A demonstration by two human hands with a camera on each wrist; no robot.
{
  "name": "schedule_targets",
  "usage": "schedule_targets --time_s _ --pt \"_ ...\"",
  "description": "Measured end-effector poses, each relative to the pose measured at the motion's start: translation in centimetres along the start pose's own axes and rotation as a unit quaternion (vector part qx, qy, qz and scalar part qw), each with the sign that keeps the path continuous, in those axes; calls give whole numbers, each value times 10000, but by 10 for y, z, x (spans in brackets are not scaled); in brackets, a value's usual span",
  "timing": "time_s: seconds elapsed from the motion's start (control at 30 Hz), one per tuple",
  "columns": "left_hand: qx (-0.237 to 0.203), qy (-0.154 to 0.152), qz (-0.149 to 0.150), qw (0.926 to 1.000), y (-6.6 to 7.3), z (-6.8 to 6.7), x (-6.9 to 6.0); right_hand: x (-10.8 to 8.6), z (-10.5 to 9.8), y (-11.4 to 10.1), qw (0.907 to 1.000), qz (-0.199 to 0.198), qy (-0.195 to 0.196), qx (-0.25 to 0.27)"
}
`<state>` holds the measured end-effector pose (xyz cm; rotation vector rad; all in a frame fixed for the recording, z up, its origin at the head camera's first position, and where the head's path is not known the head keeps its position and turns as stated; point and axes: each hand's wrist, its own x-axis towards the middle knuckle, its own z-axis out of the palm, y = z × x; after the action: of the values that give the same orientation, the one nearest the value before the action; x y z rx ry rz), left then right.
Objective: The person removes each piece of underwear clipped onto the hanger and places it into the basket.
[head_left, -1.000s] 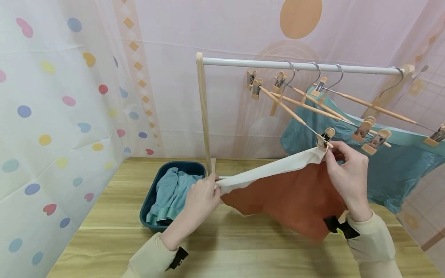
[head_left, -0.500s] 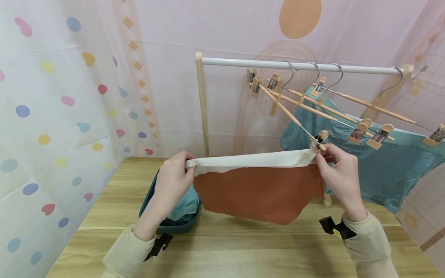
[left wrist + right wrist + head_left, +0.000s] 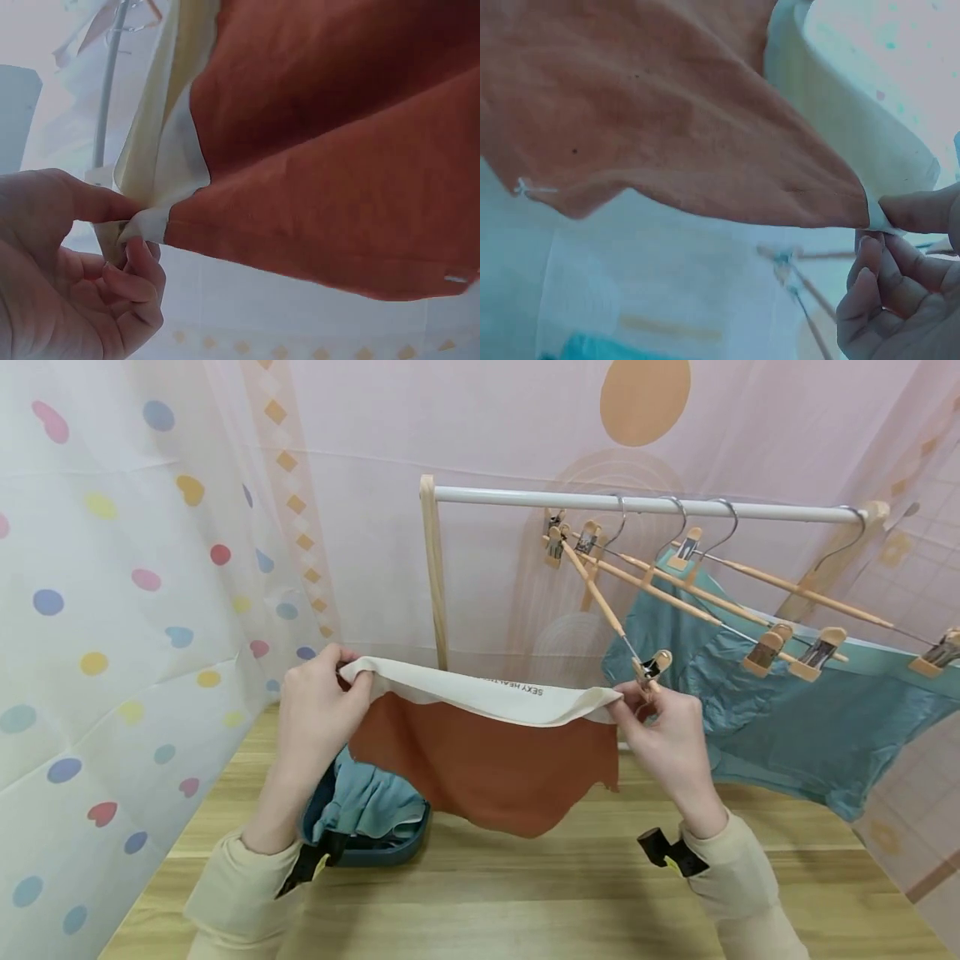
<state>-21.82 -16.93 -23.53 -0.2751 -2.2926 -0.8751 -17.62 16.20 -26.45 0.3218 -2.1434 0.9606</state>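
Observation:
A pair of rust-red underpants (image 3: 487, 768) with a wide white waistband (image 3: 465, 692) is stretched between both hands in the head view. My left hand (image 3: 318, 714) pinches one end of the waistband, above the basket. At the other end my right hand (image 3: 667, 735) pinches the waistband corner; the right wrist view shows the white corner (image 3: 877, 215) between thumb and fingers. Just above the right fingers is a clip (image 3: 654, 667) of the front wooden hanger (image 3: 596, 593). Whether this clip bites the cloth is hidden by the hand. Dark print shows on the waistband.
A dark blue basket (image 3: 382, 852) with teal cloth (image 3: 375, 797) stands on the wooden table (image 3: 480, 902) at left. Behind, a rack with a white rail (image 3: 525, 497) bears several clip hangers. Teal underpants (image 3: 795, 727) hang at the right.
My left hand has moved up and left, pulling the waistband straight. My right hand has moved left and slightly down, and the front hanger's near clip has swung left with it.

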Motion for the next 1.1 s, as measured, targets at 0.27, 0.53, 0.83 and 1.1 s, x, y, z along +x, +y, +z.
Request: schedule_targets --time_s 0.27,0.53,0.83,1.1 --pt "-211 326 -339 9987 3 -11 12 -1 24 -12 9944 602 -336 803" --pt "-153 779 -676 9946 8 -23 27 5 51 -25 9621 1201 -662 2359" --pt "-200 909 -914 9915 4 -27 46 15 88 -56 9239 1590 -1019 3328" --pt "-179 974 -1235 9874 -8 -28 61 36 123 -81 9191 1334 -1092 3543"
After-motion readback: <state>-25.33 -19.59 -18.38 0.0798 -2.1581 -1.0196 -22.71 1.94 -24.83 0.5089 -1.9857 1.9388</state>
